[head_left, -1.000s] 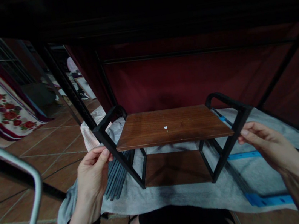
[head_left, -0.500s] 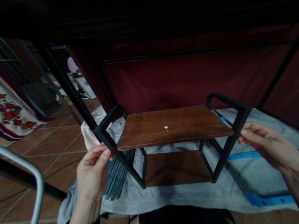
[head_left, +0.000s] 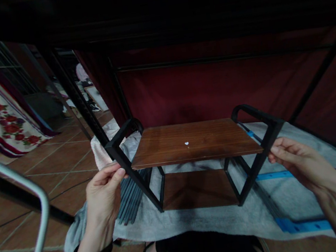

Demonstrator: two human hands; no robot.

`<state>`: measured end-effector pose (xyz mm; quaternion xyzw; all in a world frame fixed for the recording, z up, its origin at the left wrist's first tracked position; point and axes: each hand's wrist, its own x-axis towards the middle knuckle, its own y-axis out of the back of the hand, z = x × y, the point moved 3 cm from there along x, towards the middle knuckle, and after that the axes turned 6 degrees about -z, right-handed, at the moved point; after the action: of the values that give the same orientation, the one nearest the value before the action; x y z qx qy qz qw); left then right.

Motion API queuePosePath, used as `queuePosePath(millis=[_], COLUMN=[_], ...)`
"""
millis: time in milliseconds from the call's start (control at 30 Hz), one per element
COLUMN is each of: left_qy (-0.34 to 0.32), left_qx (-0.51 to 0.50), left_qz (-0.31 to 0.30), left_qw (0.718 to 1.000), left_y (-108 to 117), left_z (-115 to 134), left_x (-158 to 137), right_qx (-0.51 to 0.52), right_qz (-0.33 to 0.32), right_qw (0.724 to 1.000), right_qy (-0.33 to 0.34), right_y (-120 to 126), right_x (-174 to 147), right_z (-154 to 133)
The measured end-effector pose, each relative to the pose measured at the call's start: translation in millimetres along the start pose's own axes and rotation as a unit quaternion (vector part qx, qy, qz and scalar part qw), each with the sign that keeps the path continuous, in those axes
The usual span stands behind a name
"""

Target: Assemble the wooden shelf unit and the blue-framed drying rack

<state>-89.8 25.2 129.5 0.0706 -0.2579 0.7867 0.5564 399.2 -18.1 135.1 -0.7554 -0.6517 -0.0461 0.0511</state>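
A small two-tier shelf rack [head_left: 190, 141] with brown wood-grain boards and black metal side frames stands upright in front of me. The upper board bears a small white mark. My left hand [head_left: 104, 194] is at the outer side of the left front post, thumb and fingertips pinched together against it. On the opposite side, my right hand [head_left: 300, 164] pinches in the same way at the right front post, level with the upper board. Whatever small part lies between the fingertips of either hand is hidden. The lower board [head_left: 197, 187] sits between the posts near the cloth.
A grey cloth [head_left: 187, 221] lies beneath the rack. Left of it is a bundle of dark rods [head_left: 133, 200]; right of it lies a frame with blue strips [head_left: 303, 223]. A silver bent tube [head_left: 43, 220] and dark upright bars [head_left: 75, 94] stand left. A dark beam spans overhead.
Almost nothing differs. Both hands stay pinched at the same places on the posts, the left one shifted very slightly, and the rack has not moved.
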Motion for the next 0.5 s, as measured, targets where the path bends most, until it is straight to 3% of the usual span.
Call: queuePosePath(millis=[500], left_qy=[-0.026], left_qx=[-0.003], left_qz=[-0.02], left_qw=[0.999], left_y=[-3.9], left_z=[-2.0], left_x=[-1.8], right_qx=[0.032], right_qz=[0.005], right_qw=[0.999], right_qy=[-0.005], right_y=[-0.1], right_x=[-1.2], right_z=[4.2])
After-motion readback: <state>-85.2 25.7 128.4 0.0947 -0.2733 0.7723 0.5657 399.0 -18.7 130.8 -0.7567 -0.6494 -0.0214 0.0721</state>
